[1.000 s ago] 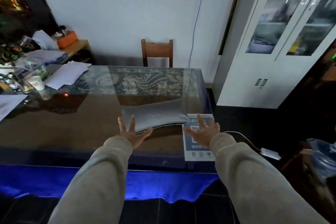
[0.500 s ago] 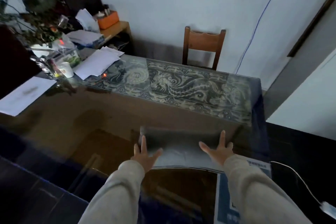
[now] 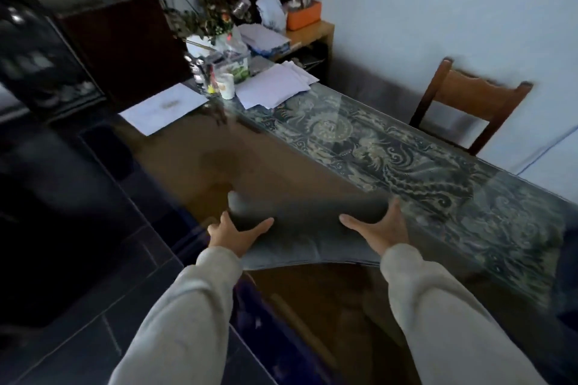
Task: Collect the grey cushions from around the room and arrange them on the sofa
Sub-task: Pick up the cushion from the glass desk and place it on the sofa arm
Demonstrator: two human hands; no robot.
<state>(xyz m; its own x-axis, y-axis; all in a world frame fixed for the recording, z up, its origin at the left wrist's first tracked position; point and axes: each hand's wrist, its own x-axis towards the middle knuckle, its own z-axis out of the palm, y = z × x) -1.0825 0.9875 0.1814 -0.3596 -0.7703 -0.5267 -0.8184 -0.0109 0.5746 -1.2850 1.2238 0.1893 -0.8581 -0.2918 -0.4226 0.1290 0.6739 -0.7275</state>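
We see one grey cushion (image 3: 309, 228), lying flat on the near part of a glass-topped table (image 3: 194, 159), and two hands on it. The left hand (image 3: 233, 233) presses on the cushion's left end with the thumb spread out over the top. The right hand (image 3: 383, 233) does the same at the right end, thumb pointing inward and fingers (image 3: 396, 208) reaching along the far edge. Both hands look set on the cushion, though we cannot tell whether the fingers curl under it (the picture is blurred there). Both arms wear pale sleeves (image 3: 444, 316).

Beyond the cushion a patterned cloth (image 3: 391, 159) runs under the glass along the table's far side. One wooden chair (image 3: 469, 109) stands against the wall at far right. At the far left end of the table we count one white cup (image 3: 227, 86), one loose sheet of paper (image 3: 164, 108) and one stack of papers (image 3: 275, 87), with a plant (image 3: 212, 9) behind them. One orange box (image 3: 303, 17) sits on a small wooden side table (image 3: 312, 37) further back.

Half a second ago the hands hovered open, fingers pointing up, at the cushion's near edge; now they have come down onto its two ends. The view has also swung left, so the chair sits further right in it.
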